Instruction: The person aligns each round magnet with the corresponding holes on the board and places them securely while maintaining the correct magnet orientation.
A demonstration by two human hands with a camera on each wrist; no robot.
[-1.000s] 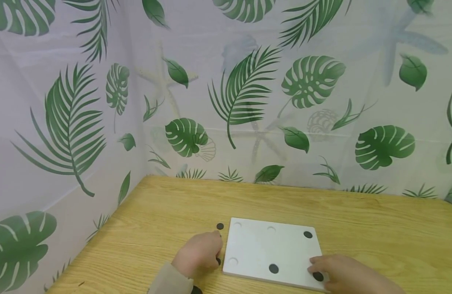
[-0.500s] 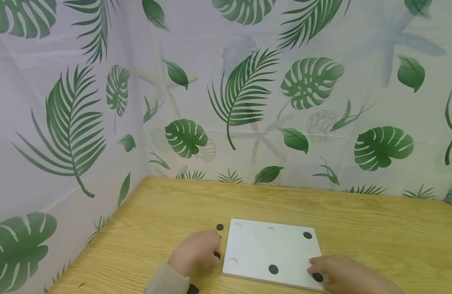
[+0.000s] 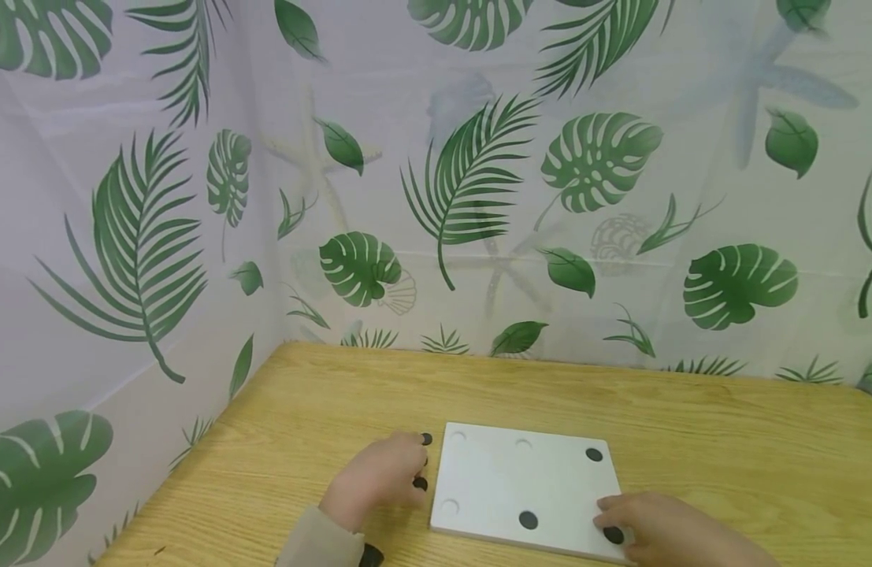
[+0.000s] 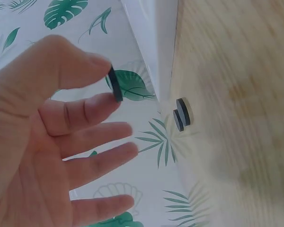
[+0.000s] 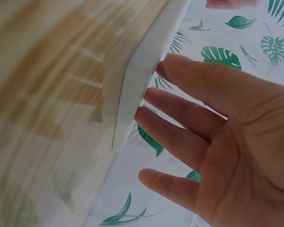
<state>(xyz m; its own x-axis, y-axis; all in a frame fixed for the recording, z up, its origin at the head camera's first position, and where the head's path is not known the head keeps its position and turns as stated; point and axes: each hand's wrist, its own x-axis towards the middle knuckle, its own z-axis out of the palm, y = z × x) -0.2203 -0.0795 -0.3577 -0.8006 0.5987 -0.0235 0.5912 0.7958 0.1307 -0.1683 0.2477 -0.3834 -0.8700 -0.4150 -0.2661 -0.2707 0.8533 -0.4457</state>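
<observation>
left hand [image 3: 379, 477] pinching disc [image 4: 115, 85] between thumb and forefinger, just left of board [image 3: 492, 488]; slim grip possibly slipping, dropping disc. right hand [image 3: 655, 524] unclenched, fingertips touching board; too-light contact perhaps letting board slide. other discs [image 4: 183, 112] lying near left hand, risking knocks.

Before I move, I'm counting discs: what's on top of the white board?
Three black discs and three bare recesses show; whatever the right hand covers is hidden.

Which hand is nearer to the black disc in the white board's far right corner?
Right. The right hand is at the near right corner of the board, on the near side of that black disc; the left hand, pinching another disc, is beyond the left edge.
</observation>
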